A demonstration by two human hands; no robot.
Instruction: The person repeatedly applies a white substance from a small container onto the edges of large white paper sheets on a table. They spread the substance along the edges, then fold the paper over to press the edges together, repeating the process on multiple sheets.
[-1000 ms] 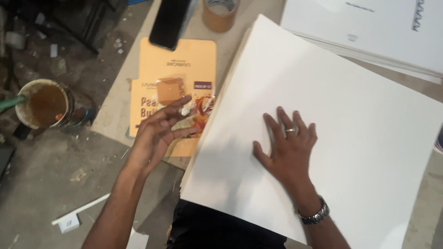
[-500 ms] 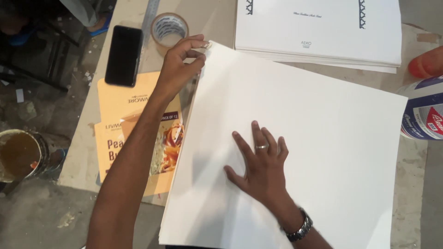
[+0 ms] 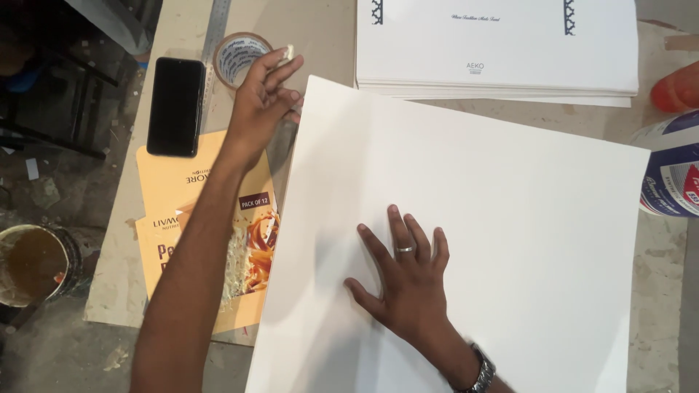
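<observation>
Left hand (image 3: pixel 263 98) now raised, fingers (image 3: pixel 280 62) pinched

Looks like a small workshop: scuffed tabletop (image 3: pixel 328 44), tape roll (image 3: pixel 238 57), steel ruler (image 3: pixel 213 33), paint can (image 3: pixel 33 263), stacked printed boards (image 3: pixel 495 44).

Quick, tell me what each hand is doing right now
Left hand: closed on a small white piece, at the white sheet's top-left corner.
Right hand: open, flat on the sheet, holding nothing.
</observation>
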